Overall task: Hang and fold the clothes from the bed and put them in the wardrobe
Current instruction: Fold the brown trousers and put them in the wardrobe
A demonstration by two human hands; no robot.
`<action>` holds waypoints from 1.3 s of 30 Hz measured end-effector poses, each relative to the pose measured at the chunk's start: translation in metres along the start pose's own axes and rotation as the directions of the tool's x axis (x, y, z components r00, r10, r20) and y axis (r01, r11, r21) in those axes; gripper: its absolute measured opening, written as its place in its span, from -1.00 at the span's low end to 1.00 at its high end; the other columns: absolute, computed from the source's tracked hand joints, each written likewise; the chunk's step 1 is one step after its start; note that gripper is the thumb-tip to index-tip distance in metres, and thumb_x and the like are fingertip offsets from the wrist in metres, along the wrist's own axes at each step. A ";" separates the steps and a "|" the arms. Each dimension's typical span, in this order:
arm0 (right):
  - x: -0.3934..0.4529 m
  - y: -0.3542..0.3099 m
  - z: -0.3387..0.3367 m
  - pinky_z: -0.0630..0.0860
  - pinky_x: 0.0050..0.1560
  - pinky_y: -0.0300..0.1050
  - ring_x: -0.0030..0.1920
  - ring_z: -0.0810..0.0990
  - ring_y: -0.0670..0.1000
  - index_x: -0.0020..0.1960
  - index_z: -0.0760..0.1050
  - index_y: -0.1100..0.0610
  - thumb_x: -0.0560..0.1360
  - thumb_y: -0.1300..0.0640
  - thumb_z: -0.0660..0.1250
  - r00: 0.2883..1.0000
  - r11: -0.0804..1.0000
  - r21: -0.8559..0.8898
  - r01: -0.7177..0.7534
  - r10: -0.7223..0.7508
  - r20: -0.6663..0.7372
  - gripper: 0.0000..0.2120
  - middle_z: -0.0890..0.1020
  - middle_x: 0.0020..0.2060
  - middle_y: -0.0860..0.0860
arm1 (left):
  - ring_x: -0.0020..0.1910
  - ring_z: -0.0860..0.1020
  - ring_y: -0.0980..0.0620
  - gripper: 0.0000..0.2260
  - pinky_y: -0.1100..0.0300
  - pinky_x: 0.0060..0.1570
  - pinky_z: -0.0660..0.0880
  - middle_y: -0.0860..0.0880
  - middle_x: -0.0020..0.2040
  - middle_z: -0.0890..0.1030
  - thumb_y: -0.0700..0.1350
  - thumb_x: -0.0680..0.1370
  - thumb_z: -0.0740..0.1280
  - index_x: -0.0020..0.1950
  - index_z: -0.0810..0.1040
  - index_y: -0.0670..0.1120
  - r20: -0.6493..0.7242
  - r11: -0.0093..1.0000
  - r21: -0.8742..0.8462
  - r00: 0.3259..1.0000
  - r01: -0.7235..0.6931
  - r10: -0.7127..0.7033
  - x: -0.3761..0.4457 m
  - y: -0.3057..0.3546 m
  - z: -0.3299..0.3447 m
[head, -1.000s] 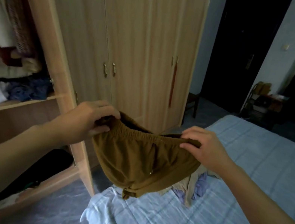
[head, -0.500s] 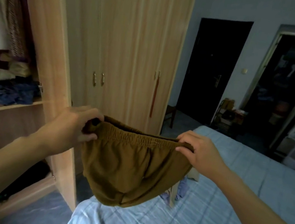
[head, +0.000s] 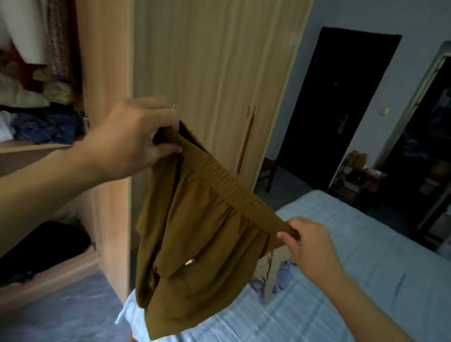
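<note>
The left hand [head: 136, 137] is raised and grips one end of the elastic waistband of the brown cotton shorts [head: 195, 250]. The right hand [head: 312, 243], lower, pinches the other end. Half a second ago both hands were level; now the waistband slopes down from left to right, its long axis diagonal. The legs hang down over the near left corner of the bed with light blue striped sheet [head: 344, 312], beside the open wooden wardrobe [head: 104, 29].

Shorts [head: 199, 244] now tilted, left hand [head: 133, 139] higher.
</note>
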State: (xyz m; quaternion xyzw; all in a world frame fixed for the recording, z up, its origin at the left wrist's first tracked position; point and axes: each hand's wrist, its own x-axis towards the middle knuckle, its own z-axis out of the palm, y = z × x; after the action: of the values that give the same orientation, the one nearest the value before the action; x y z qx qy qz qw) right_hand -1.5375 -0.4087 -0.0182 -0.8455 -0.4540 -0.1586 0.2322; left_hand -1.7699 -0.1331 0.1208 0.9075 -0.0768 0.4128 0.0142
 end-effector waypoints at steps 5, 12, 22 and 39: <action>0.013 0.008 -0.007 0.19 -0.33 -0.19 -0.39 0.40 -0.06 -0.31 0.49 0.20 0.44 0.17 0.50 1.000 0.992 0.124 0.005 -0.003 -0.012 -0.75 0.44 -0.44 -0.04 | -0.32 0.50 -0.03 -0.77 -0.07 -0.33 0.50 -0.03 -0.27 0.51 -0.19 0.40 0.55 -0.25 0.49 -0.08 0.103 0.993 0.121 0.994 0.014 -0.027 0.011 0.011 -0.032; 0.092 -0.038 -0.055 0.43 -0.27 -0.23 -0.34 0.55 -0.11 -0.25 0.57 0.08 0.43 0.17 0.50 0.947 0.906 0.387 0.169 -0.041 -0.317 -0.86 0.58 -0.38 -0.05 | -0.31 0.55 0.00 -0.77 0.00 -0.27 0.53 -0.04 -0.30 0.60 0.03 0.44 0.50 -0.19 0.63 -0.13 -0.038 0.888 0.281 0.928 0.365 -0.370 -0.025 0.009 -0.091; 0.120 -0.120 -0.073 0.63 -0.14 -0.01 -0.23 0.64 -0.04 -0.11 0.58 0.13 0.50 0.15 0.44 0.914 0.745 0.542 0.389 -0.235 -0.332 -0.94 0.65 -0.25 -0.02 | -0.38 0.51 0.09 -0.75 0.25 -0.36 0.41 0.03 -0.37 0.54 -0.17 0.40 0.54 -0.31 0.48 -0.04 -0.196 0.778 0.264 0.821 0.570 -0.536 -0.083 0.031 -0.170; 0.115 -0.140 -0.072 0.57 -0.33 -0.10 -0.36 0.60 -0.01 -0.22 0.58 0.04 0.38 0.03 0.55 0.871 0.666 0.561 0.491 -0.354 -0.341 -0.83 0.63 -0.35 -0.06 | -0.17 0.66 0.05 -0.73 0.15 -0.10 0.59 0.01 -0.19 0.68 -0.40 0.39 0.49 -0.11 0.68 -0.02 0.152 0.838 0.061 0.824 0.543 -0.545 -0.128 0.002 -0.180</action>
State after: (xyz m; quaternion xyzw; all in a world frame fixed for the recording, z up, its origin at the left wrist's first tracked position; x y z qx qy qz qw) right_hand -1.5981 -0.3003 0.1322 -0.5670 -0.6384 -0.1318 0.5036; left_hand -1.9873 -0.1023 0.1429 0.9225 0.1871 0.3163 0.1178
